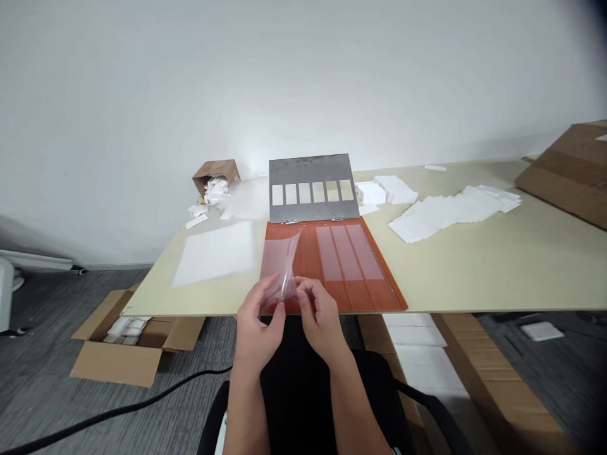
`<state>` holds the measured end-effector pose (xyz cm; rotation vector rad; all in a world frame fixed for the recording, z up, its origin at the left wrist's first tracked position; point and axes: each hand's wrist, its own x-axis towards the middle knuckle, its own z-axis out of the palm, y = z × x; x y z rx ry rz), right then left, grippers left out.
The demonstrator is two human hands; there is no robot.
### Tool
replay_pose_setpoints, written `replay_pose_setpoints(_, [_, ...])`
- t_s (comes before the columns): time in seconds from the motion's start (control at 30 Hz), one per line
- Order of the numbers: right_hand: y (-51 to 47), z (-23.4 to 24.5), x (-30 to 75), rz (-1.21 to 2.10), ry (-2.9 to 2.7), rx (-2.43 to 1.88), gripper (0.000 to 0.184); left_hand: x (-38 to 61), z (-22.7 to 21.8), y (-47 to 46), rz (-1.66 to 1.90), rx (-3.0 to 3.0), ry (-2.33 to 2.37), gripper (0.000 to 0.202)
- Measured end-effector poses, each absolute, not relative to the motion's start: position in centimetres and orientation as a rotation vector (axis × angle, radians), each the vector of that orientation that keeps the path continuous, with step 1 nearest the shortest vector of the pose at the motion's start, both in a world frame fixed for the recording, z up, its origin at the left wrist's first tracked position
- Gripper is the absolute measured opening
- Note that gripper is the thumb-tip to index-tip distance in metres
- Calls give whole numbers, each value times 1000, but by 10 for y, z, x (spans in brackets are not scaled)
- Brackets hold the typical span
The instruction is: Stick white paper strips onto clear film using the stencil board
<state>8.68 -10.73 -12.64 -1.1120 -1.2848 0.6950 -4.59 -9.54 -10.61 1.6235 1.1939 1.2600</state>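
Pinching a clear film sheet (pixel 284 256) with your left hand (pixel 258 322) and right hand (pixel 320 313), you have the fingertips of both closed on its lower part. Its upper part rises toward twelve o'clock over an orange hinged board (pixel 374 297), with three pale strips (pixel 348 253) at one o'clock and a windowed steel plate (pixel 310 170) beyond.

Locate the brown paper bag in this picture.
In the head view, the brown paper bag lies on its side by the wall, left of the raised metal plate with six windows.
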Motion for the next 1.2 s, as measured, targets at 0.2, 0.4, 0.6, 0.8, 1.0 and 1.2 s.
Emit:
replay_pose_setpoints(0.2, [-108,-125,87,710,-1274,-1119,17,-49,-112,-93,1163,1808,1234,55])
replay_pose_setpoints(0.4, [-108,-127,87,719,-1275,-1137,18,-50,-117,-88,1193,1814,1286,48])
replay_pose_setpoints(0.6, [-108,-128,87,743,-1261,-1141,18,-47,-115,-88,1241,1697,1283,45])
replay_pose_setpoints(0.8, [-107,-129,85,765,-1248,-1142,18,-45,-118,-88,1265,1540,1281,48])
replay_pose_setpoints(1.0, [-107,-127,86,744,-1273,-1170,18,-39,-112,-91,1294,1416,1220,50])
replay_pose_setpoints(1.2, [-106,-130,86,757,-1266,-1152,17,-37,-112,-88,1345,1263,1358,51])
